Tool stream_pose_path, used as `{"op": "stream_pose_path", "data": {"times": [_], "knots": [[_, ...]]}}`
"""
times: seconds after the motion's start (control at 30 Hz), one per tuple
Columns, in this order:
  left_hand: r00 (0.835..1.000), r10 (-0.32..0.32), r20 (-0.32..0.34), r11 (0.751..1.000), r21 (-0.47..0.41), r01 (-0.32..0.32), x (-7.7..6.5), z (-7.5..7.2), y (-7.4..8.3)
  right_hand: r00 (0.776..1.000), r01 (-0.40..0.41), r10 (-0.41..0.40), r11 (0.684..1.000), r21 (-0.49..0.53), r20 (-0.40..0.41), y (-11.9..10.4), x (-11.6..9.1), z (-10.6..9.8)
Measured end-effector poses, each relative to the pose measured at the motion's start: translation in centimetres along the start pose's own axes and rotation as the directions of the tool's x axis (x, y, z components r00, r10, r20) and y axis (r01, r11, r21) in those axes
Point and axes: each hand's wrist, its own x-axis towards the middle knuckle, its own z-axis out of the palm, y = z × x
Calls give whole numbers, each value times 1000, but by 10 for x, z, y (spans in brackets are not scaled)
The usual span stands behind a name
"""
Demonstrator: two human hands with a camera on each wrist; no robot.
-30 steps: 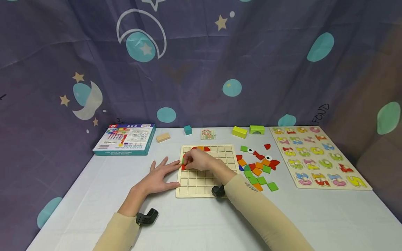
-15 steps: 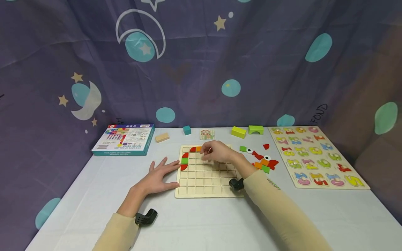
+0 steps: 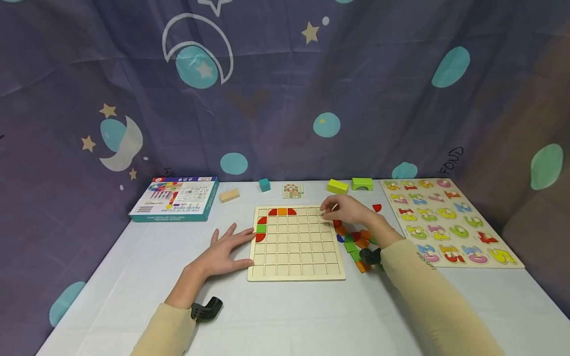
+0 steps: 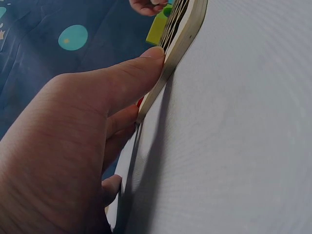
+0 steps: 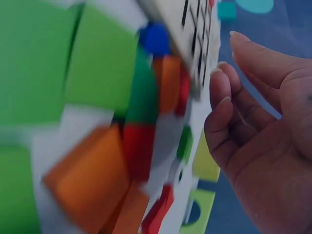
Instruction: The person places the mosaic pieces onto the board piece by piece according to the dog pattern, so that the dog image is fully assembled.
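My left hand point(image 3: 227, 253) lies with fingers spread at the left edge of a wooden grid board point(image 3: 296, 257); in the left wrist view its thumb point(image 4: 134, 78) touches the board's rim point(image 4: 187, 41). Red pieces, a green square point(image 3: 261, 228) and an orange square point(image 3: 282, 211) sit in cells at the board's far left corner. My right hand point(image 3: 349, 212) hovers over the far right corner, fingers loosely bent. In the right wrist view, nothing is between its thumb point(image 5: 263, 58) and fingers. Loose green squares point(image 3: 350, 246), orange squares point(image 5: 90, 178) and other coloured pieces lie just right of the board.
A number puzzle board point(image 3: 454, 222) lies at the right. A flat box point(image 3: 175, 199) sits back left. Along the back are a plain wooden block point(image 3: 229, 195), a teal cube point(image 3: 264, 185), a small pattern card point(image 3: 293, 191), a yellow block point(image 3: 337, 186) and a green arch point(image 3: 362, 183).
My right hand has moved rightward from the board's left cells, across the top row, to its far right corner, uncovering the placed pieces. My left hand has stayed at the left edge.
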Motion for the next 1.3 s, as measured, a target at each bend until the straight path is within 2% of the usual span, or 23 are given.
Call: {"op": "stream_pose_path", "data": {"times": [0.2, 0.43, 0.63, 0.8, 0.93, 1.3], "knots": [[1000, -3, -3, 1000, -3, 3, 0, 0, 1, 999, -38, 37, 999, -35, -12, 17, -9, -13], [1000, 1, -5, 1000, 4, -1, -1, 0, 1, 995, -99, 99, 995, -33, 5, 24, -17, -21], [1000, 9, -5, 1000, 6, -9, -1, 0, 0, 996, -72, 75, 995, -69, 45, 27, -25, -23], [1000, 11, -8, 1000, 4, -11, -2, -1, 0, 994, -32, 38, 998, -62, 103, 28, -30, -21], [1000, 7, -3, 1000, 3, -7, -2, 0, 1, 990, -31, 40, 997, -67, 134, 28, -32, -17], [1000, 13, -6, 1000, -7, -13, -1, 1, -1, 989, -65, 77, 993, -97, 126, 26, -32, -9]]}}
